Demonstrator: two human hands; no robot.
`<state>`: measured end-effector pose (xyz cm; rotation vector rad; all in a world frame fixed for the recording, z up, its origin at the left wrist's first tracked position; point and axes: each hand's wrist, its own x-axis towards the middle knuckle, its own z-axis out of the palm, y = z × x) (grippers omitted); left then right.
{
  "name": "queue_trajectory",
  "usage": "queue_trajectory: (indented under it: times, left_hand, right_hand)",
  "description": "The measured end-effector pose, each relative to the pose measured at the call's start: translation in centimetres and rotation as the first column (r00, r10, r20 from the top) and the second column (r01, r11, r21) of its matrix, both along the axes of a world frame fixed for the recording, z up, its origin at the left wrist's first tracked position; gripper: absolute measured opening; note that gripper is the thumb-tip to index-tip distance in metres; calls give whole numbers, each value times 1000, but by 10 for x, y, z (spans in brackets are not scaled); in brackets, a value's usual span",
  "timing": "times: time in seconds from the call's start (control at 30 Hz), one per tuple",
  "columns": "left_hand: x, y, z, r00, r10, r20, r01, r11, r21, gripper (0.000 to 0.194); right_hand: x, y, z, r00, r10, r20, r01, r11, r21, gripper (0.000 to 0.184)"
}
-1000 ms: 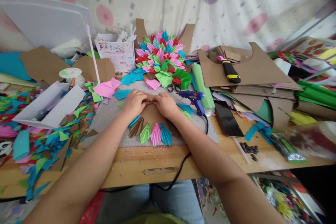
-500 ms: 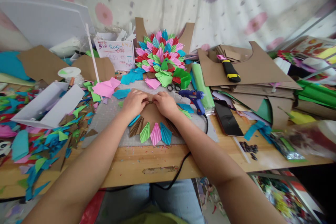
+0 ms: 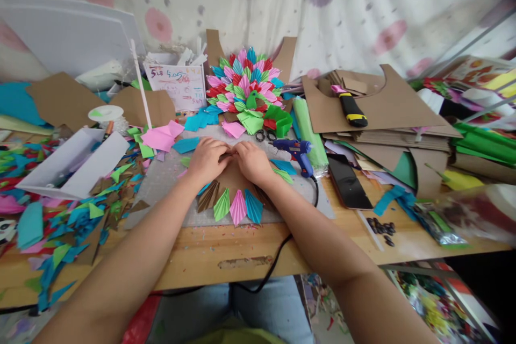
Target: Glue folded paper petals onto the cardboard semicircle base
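In the centre of the frame we see the cardboard base (image 3: 237,176), which lies on the grey mat (image 3: 161,193) upon the counter (image 3: 193,258). We judge that the work is only partly done. Along the lower edge of this base, 1 green leaf (image 3: 222,205), 1 pink leaf (image 3: 238,208) and 1 blue leaf (image 3: 253,207), all pleated, stand out side by side, with brown leaves (image 3: 207,197) at their left. The middle of the base is bare, so this part seems to us not yet covered. The upper edge is behind the hands, and we cannot tell its condition.

The left hand (image 3: 208,160) and the right hand (image 3: 252,162) meet just above the centre of the frame. The fingers of both are bent, and their tips come together narrowly in a pinch on a small brown piece (image 3: 231,153). Most of this piece is covered, so its exact shape we cannot tell.

To the right of the hands, the blue glue gun (image 3: 296,149) lies untouched. In the upper centre stands 1 colourful ornament (image 3: 244,83) with many layers of similar pleated leaves.
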<state>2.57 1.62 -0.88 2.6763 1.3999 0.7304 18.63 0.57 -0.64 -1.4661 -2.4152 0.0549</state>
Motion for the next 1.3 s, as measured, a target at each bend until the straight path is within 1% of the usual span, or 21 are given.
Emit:
queue_trajectory:
  times: [0.13, 0.33, 0.57, 0.77, 0.83, 0.9, 0.93, 1.0, 1.03, 1.07, 1.1, 1.13, 1.2, 1.27, 1.3]
  left_hand:
    - [2, -2, 3, 999, 21, 45, -21, 1000, -4, 17]
    - [4, -6, 7, 991, 105, 84, -103, 994, -29, 14]
    - [3, -5, 5, 988, 112, 111, -109, 994, -32, 15]
    - [3, -4, 3, 991, 77, 108, -75, 997, -21, 15]
    - [4, -6, 4, 990, 70, 123, -70, 998, -1, 21]
    - [4, -7, 5, 976, 102, 193, -117, 991, 68, 30]
    - [3, -8, 6, 958, 143, 250, -174, 979, 105, 29]
    - [1, -7, 9, 889, 258, 377, -326, 937, 128, 15]
    - [-1, -6, 11, 843, 314, 437, -395, 912, 107, 9]
    - [-2, -5, 12, 796, 356, 489, -442, 895, 67, 10]
    - [-3, -4, 13, 754, 382, 535, -457, 889, 10, 14]
    - [-3, -3, 15, 717, 394, 575, -440, 895, -65, 19]
    - [0, -2, 16, 654, 412, 634, -329, 910, -252, 25]
    - [5, -3, 16, 607, 435, 665, -181, 891, -418, 28]
    - [7, -4, 15, 587, 444, 677, -126, 876, -465, 27]
  right_hand:
    - [0, -1, 1, 1000, -13, 9, 13, 1000, -7, 22]
    - [1, 1, 0, 1000, 9, -14, -10, 1000, -9, 23]
    - [2, -5, 7, 996, 28, -80, -29, 999, -13, 24]
    - [4, -1, 5, 1000, 5, -23, -6, 1000, -21, 26]
    - [5, 1, 5, 1000, 1, -31, -2, 1000, -15, 26]
    - [6, 1, 5, 999, -10, -53, 10, 1000, -3, 25]
    - [7, 1, 5, 997, -23, -67, 24, 1000, 5, 25]
    - [9, 1, 6, 992, -63, -105, 67, 997, 32, 26]
    - [10, 1, 6, 987, -88, -131, 95, 994, 50, 27]
    - [11, 0, 6, 981, -111, -160, 123, 990, 68, 27]
    - [12, 0, 6, 974, -130, -188, 148, 985, 85, 28]
    - [12, 0, 6, 967, -145, -211, 168, 981, 98, 29]
    - [12, -1, 6, 958, -161, -236, 191, 975, 113, 29]
    - [11, -2, 5, 958, -163, -236, 194, 974, 114, 29]
    - [10, -3, 5, 959, -161, -232, 191, 975, 112, 29]
